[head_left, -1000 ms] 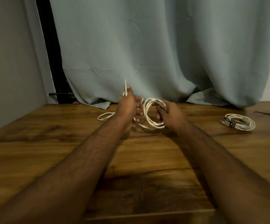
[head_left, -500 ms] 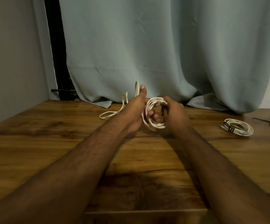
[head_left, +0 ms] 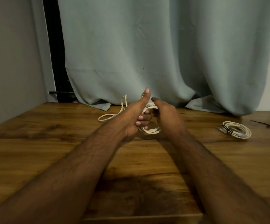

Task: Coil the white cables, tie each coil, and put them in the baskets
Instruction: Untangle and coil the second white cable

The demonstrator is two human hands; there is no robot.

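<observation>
Both hands at table (head_left: 50,152) centre. Left hand (head_left: 135,118) curled round white cable (head_left: 152,130), thumb up. Right hand (head_left: 166,115) gripping the coil's top, fingers hidden. Loose tail (head_left: 108,117) trailing toward 10 o'clock. Tied coil (head_left: 237,131) lying at 3 o'clock.

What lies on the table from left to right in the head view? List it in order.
Loose cable loop → left hand gripping the coil → right hand on the same coil → tied coil → dark tie near the right edge.
</observation>
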